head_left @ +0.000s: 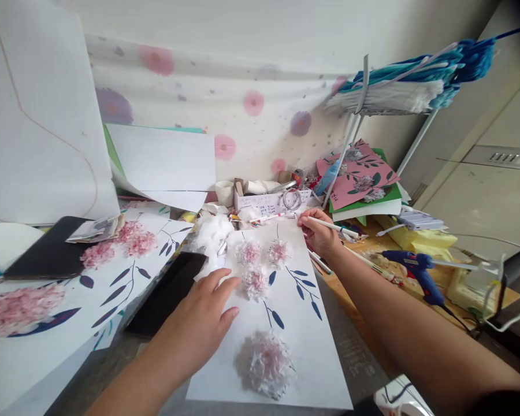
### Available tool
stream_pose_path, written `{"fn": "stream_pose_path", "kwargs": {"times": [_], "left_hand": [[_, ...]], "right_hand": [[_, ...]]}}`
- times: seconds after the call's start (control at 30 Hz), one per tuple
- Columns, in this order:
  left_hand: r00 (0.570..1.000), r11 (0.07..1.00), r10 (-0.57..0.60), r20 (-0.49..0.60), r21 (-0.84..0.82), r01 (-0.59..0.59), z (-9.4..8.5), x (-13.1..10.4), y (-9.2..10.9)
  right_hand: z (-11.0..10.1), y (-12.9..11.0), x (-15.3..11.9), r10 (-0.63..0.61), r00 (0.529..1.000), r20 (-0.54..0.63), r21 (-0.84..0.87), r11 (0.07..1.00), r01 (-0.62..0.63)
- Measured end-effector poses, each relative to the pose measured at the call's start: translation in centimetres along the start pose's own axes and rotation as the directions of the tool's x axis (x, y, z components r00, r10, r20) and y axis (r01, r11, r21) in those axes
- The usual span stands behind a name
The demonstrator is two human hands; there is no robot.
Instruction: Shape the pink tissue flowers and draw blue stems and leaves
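Note:
A white paper sheet (312, 364) lies in front of me, with pink-and-white ruffled flowers (255, 282) standing up from it and dark blue leaves (304, 283) on flat stems. A larger, paler flower (272, 364) is near its bottom edge. My left hand (212, 306) is open, fingers apart, at the sheet's left edge beside the flowers. At the sheet's top right corner, my right hand (319, 231) pinches a slim white pen (335, 226). The pen's tip end points left, and I cannot make out whether it touches the paper.
Left are another flowered sheet (130, 283), a dark tablet (169, 294) and a black folder (47, 248). Behind stands a white box (264, 202) of supplies beside paper cups (224, 193). A blue glue gun (416, 268) lies right, below pipe cleaners (416, 86) on a rack.

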State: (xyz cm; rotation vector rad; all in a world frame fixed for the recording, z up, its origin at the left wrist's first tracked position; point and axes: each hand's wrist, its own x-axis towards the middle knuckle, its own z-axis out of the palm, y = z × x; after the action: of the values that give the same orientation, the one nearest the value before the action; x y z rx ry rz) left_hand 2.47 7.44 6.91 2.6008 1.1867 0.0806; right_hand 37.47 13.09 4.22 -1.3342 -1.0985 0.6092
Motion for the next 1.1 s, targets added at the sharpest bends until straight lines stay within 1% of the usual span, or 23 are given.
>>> {"fn": "stream_pose_path", "kwargs": {"times": [0.1, 0.2, 0.27, 0.33, 0.43, 0.5, 0.57, 0.67, 0.73, 0.8, 0.87, 0.93, 1.0, 1.1], "left_hand": [[0.999, 1.000, -0.002, 0.042, -0.028, 0.003, 0.7, -0.3, 0.5], [0.993, 0.994, 0.040, 0.108, -0.107, -0.028, 1.0, -0.7, 1.5], [0.985, 0.988, 0.070, 0.160, -0.149, -0.046, 0.7, -0.9, 2.3], [0.973, 0.987, 0.084, 0.217, -0.155, -0.051, 0.2, -0.9, 3.1], [0.957, 0.988, 0.096, 0.273, -0.140, -0.059, -0.4, -0.9, 3.7], [0.958, 0.987, 0.110, 0.266, -0.144, -0.074, -0.3, -0.8, 3.6], [0.969, 0.986, 0.118, 0.217, -0.144, -0.087, -0.1, -0.7, 3.2], [0.988, 0.990, 0.085, 0.132, -0.121, -0.069, 0.1, -0.5, 2.5], [0.991, 0.991, 0.065, 0.114, -0.120, -0.051, 0.1, -0.3, 2.2], [0.992, 0.991, 0.061, 0.111, -0.127, -0.047, 0.0, -0.2, 2.0], [0.992, 0.989, 0.064, 0.106, -0.136, -0.049, -0.1, -0.2, 2.0], [0.993, 0.988, 0.065, 0.100, -0.145, -0.050, -0.1, -0.2, 2.0], [0.994, 0.986, 0.065, 0.086, -0.160, -0.050, -0.1, -0.2, 1.8], [0.997, 0.981, 0.056, 0.044, -0.187, -0.046, 0.0, -0.1, 1.6]], "right_hand": [[-0.5, 0.1, -0.1, -0.015, 0.999, 0.034, -0.064, 0.998, 0.017], [-1.9, 0.3, -1.5, -0.039, 0.999, 0.036, -0.187, 0.981, 0.045], [-3.2, 0.5, -2.7, -0.063, 0.998, 0.026, -0.275, 0.959, 0.068], [-4.4, 0.8, -3.6, -0.085, 0.996, 0.016, -0.358, 0.930, 0.085], [-5.2, 1.1, -4.0, -0.083, 0.996, 0.041, -0.499, 0.862, 0.093], [-4.9, 1.1, -3.7, -0.059, 0.993, 0.106, -0.590, 0.800, 0.111], [-4.0, 1.1, -3.1, -0.032, 0.981, 0.193, -0.657, 0.738, 0.154], [-2.4, 1.0, -2.2, -0.006, 0.953, 0.304, -0.713, 0.662, 0.232], [-1.7, 1.0, -1.7, -0.003, 0.937, 0.349, -0.731, 0.625, 0.274], [-1.4, 0.8, -1.1, -0.009, 0.927, 0.376, -0.743, 0.595, 0.307], [-1.4, 0.0, -0.2, -0.022, 0.920, 0.391, -0.750, 0.572, 0.333], [-1.5, -1.8, 1.0, -0.050, 0.914, 0.403, -0.749, 0.556, 0.360], [-1.2, -4.4, 2.5, -0.099, 0.902, 0.420, -0.736, 0.544, 0.403], [0.2, -8.8, 4.4, -0.165, 0.869, 0.467, -0.705, 0.523, 0.479]]}}
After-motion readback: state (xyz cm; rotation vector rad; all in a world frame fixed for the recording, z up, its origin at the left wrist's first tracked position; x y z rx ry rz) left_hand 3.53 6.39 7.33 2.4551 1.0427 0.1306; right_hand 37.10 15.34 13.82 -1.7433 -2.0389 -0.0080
